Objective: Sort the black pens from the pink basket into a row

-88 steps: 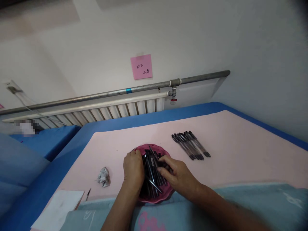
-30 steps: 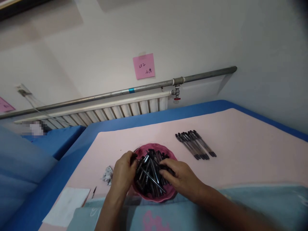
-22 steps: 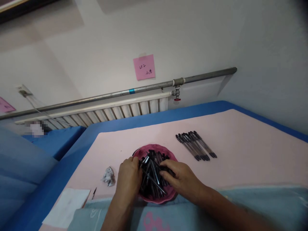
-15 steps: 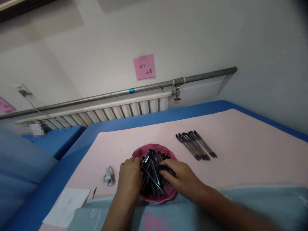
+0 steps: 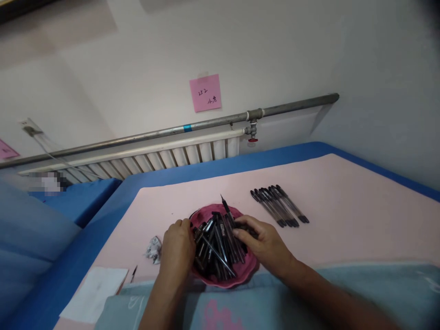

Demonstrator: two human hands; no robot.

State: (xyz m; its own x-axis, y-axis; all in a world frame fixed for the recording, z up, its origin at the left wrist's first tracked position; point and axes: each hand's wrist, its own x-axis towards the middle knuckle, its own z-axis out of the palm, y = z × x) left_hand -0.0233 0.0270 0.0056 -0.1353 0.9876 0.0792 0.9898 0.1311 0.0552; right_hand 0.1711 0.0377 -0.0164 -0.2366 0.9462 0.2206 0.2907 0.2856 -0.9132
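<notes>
Left hand: the bare left hand (image 5: pixel 177 250) curled at the rim, grip hidden.
Bowl: a pink scalloped bowl (image 5: pixel 247 272) still held many loose black pens (image 5: pixel 217 250).
Right hand: apart from the left, the bare right hand (image 5: pixel 266 240) bent by a slim pointed pen (image 5: pixel 225 206); hold unclear.
Row: black-capped clear pens (image 5: pixel 278 206) lay aligned.
Change: the pointed pen newly jutted up.

Loose pens (image 5: pixel 222 245) lie in the basket (image 5: pixel 249 274), low centre on the mat (image 5: pixel 350 211). A pen row (image 5: pixel 279 206) lies to its upper right, a wad (image 5: pixel 154 250) to its left. Paper (image 5: pixel 94 293) sits at lower left, a lone pen (image 5: pixel 134 273) beside it. Behind the mat runs the radiator (image 5: pixel 185 156).
</notes>
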